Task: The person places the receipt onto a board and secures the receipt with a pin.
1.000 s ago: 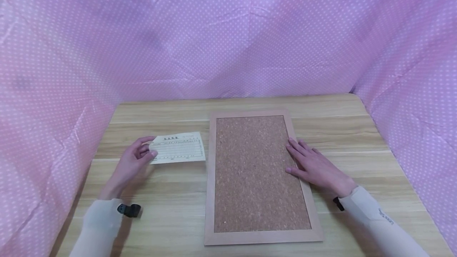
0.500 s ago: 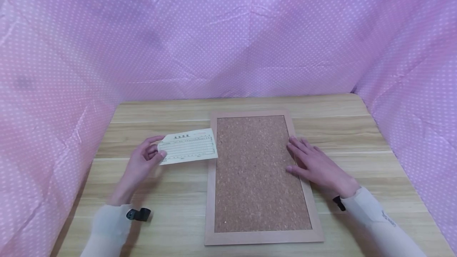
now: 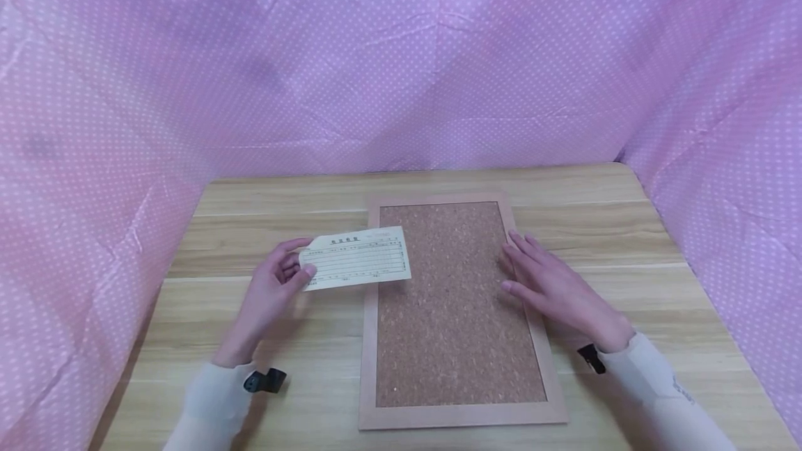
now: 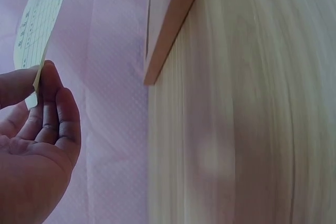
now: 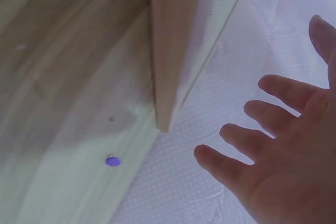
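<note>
Left hand: the left hand (image 3: pixel 269 292) pinches the slip's left end between thumb and fingers.
Right hand: the right hand (image 3: pixel 560 291) grips nothing; its fingers lie loosely extended and spread over the board's right side. Whether they touch it, I cannot tell.
Printed form: a pale, ruled paper form (image 3: pixel 354 259) with a line of heading characters, held slightly tilted. Its right end overlaps the board's left side and casts a shadow on the cork, so it seems raised above it; its left end is beyond the board's edge.
Corkboard: the corkboard (image 3: pixel 457 339) lies flat, longer from near to far than across, in a light wooden frame (image 3: pixel 464 415).
Progress: judging by how things lie, the form is off the table and partly over the cork. It is not laid down or fastened, and no other paper shows on the board.
Tabletop: a wood-grain table (image 3: pixel 319 409); the right wrist view shows a small purple disc (image 5: pixel 113 161) on it, too small to identify.
Wrists: pale sleeves (image 3: pixel 216 395), with a black fitting (image 3: pixel 265 381) at each wrist.
Backdrop: pink polka-dot cloth (image 3: pixel 401 54) around the table.
</note>
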`<state>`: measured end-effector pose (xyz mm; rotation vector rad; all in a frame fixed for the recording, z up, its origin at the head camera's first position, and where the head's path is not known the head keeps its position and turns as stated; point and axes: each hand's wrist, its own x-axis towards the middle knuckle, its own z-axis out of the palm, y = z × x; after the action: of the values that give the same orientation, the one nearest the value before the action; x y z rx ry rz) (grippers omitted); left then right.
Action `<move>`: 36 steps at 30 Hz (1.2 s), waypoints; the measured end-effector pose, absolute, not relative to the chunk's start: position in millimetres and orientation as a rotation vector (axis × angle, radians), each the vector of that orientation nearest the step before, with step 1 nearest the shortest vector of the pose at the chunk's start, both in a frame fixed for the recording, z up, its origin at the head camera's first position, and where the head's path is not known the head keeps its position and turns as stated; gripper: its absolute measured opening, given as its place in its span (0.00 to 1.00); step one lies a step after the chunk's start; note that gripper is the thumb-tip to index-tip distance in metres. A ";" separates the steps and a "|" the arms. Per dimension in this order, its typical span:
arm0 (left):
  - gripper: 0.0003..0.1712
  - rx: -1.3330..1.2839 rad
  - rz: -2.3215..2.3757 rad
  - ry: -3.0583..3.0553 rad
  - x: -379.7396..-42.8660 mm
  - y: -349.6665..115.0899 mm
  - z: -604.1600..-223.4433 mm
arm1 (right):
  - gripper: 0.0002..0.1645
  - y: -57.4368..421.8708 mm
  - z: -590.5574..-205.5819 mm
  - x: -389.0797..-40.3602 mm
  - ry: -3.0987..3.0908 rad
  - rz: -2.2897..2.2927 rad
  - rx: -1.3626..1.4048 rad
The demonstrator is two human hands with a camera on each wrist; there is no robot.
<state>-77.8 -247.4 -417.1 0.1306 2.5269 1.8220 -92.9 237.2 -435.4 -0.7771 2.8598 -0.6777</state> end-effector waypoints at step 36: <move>0.26 0.135 1.859 2.469 -75.4 -176.8 -412.1 | 0.38 198.3 -404.4 -80.0 2.926 -1.139 -0.933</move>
<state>-75.4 -176.8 -412.1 0.1352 2.4691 1.8588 -80.0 198.3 -404.4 -0.9334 2.9260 -1.1388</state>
